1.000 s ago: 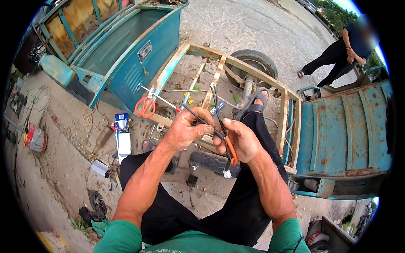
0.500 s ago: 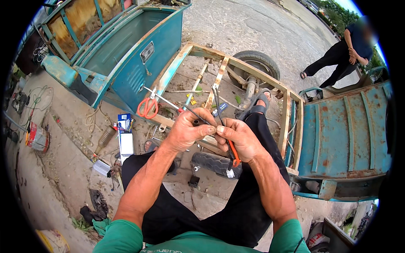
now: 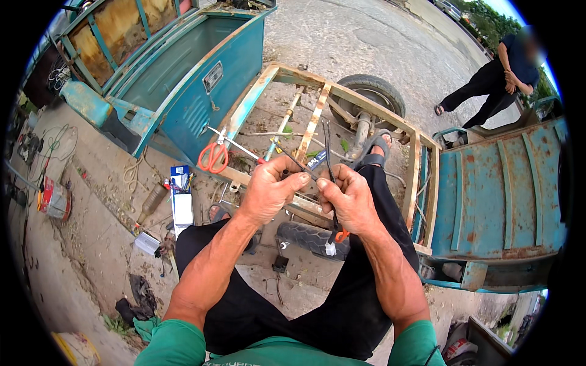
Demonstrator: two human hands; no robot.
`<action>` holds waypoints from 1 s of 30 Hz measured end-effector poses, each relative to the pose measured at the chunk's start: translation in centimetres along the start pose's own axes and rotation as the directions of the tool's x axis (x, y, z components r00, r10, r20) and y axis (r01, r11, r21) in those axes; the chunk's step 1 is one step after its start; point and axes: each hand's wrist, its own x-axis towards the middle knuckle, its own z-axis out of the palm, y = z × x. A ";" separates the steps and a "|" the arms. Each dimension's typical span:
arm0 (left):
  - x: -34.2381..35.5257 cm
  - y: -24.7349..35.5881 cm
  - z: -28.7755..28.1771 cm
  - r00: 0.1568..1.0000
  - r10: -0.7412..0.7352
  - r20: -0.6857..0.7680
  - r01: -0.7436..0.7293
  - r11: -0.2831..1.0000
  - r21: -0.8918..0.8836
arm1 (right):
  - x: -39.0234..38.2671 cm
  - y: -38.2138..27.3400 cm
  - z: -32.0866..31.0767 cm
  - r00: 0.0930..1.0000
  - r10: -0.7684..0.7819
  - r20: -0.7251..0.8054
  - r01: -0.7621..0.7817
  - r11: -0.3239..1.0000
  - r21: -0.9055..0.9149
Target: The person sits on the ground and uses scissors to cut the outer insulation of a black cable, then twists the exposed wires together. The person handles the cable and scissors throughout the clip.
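Over the rusty frame, my left hand (image 3: 270,190) pinches a thin black cable (image 3: 295,159) between thumb and fingers. Close beside it, my right hand (image 3: 351,201) is closed on the black cable too, its fingertips almost meeting the left ones. Thin black wire ends (image 3: 328,146) stick up above the right hand. Below that hand shows an orange handle (image 3: 342,235), the rest of its tool hidden. A white-tipped piece (image 3: 330,249) hangs next to the handle. The exact spot where the fingers grip the cable is covered.
Red-handled scissors (image 3: 213,158) and a red-handled screwdriver (image 3: 244,150) lie on the frame's left rail (image 3: 244,110). A wheel (image 3: 372,91) is at the far side, a tyre (image 3: 305,238) nearer. Teal body panels (image 3: 488,189) stand right. A person (image 3: 494,79) stands far right.
My right hand has turned and shifted slightly right, away from the left. The wire ends now stand straighter, and the orange handle is lower and more hidden.
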 end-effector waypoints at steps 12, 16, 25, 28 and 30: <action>-0.1 0.3 0.1 0.998 0.058 0.011 -0.059 0.985 0.164 | 0.3 -0.5 0.1 1.000 0.008 -0.001 -0.008 0.999 0.031; 0.2 -0.1 -0.1 0.997 0.069 0.030 -0.073 0.983 0.166 | 0.1 -1.3 -0.1 0.999 0.051 0.020 -0.048 0.992 -0.117; -1.5 -0.4 -2.9 0.998 0.012 0.056 -0.022 0.983 0.183 | -0.4 -1.5 1.1 0.998 0.047 0.051 -0.036 0.980 -0.197; -2.6 -0.1 -5.0 0.990 -0.124 0.064 0.113 0.980 0.162 | -0.3 -0.8 -0.9 0.998 0.001 -0.056 -0.007 0.995 -0.100; -3.4 -0.9 -6.5 0.983 -0.183 -0.018 0.178 0.919 0.353 | -0.4 -0.4 -2.2 0.995 -0.029 -0.100 0.022 0.997 -0.078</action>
